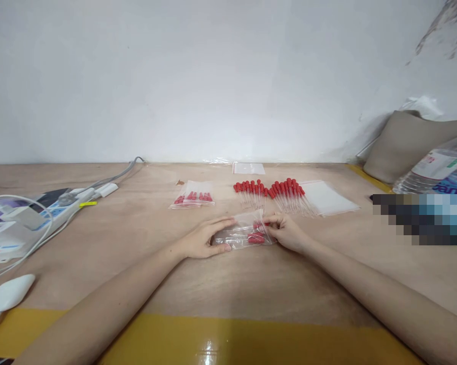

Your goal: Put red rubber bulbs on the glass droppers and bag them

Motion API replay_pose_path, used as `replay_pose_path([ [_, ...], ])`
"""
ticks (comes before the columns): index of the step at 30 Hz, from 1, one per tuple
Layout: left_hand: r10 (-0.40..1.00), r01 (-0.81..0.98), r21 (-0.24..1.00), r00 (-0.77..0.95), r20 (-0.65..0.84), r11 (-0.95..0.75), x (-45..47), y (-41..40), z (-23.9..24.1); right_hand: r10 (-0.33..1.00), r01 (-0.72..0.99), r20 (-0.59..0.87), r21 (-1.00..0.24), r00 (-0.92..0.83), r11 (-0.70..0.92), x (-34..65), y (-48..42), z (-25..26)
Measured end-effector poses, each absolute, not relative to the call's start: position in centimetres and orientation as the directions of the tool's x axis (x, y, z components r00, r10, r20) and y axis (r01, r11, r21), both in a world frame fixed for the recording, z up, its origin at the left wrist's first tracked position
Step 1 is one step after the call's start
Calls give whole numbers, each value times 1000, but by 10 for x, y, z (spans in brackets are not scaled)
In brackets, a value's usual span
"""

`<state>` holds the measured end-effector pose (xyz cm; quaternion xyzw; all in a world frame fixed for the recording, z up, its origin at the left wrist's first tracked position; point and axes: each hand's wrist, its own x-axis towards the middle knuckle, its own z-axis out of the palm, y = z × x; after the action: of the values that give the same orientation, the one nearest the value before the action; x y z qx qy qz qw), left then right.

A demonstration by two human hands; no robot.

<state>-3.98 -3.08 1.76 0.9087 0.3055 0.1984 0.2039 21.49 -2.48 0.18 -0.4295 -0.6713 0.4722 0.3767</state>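
Observation:
A clear plastic bag (238, 234) lies on the table in front of me. Inside its right part are a few droppers with red rubber bulbs (256, 238). My left hand (203, 238) grips the bag's left end, thumb along the near edge and fingers along the far edge. At the right end, my right hand (285, 230) pinches the bag's edge beside the red bulbs; its fingertips are partly hidden. Just beyond lie two fanned groups of loose droppers, a left group (251, 187) and a right group (289, 190), red bulbs pointing away from me.
Filled bags (194, 195) lie to the left. Flat bags (332, 197) are stacked to the right, and another bag (248, 168) is by the wall. A power strip (57, 215) with cables and a white spoon-shaped object (9, 295) occupy the left. Water bottles (429, 170) stand right.

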Motion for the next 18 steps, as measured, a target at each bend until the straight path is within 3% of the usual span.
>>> replay_pose_path([
  [3,629,467,487,737,247,-738,-40,-31,17,913,178,42,-976,-406,124,214,-29,2],
  [6,624,465,485,743,242,-741,-39,-31,18,946,278,11,-955,-324,106,223,-27,7],
  [8,633,468,499,739,232,-729,-39,-32,19,984,394,64,-910,-167,126,239,-19,15],
  [10,647,472,520,729,222,-712,-39,-32,20,970,523,239,-834,53,177,264,-5,24],
  [12,656,473,536,722,218,-699,-39,-32,20,888,695,370,-714,274,83,293,13,32],
  [15,658,469,546,720,219,-695,-39,-32,19,889,798,249,-573,384,-184,328,40,36],
  [18,658,465,549,720,221,-694,-38,-31,18,908,795,120,-539,400,-279,342,60,28],
])
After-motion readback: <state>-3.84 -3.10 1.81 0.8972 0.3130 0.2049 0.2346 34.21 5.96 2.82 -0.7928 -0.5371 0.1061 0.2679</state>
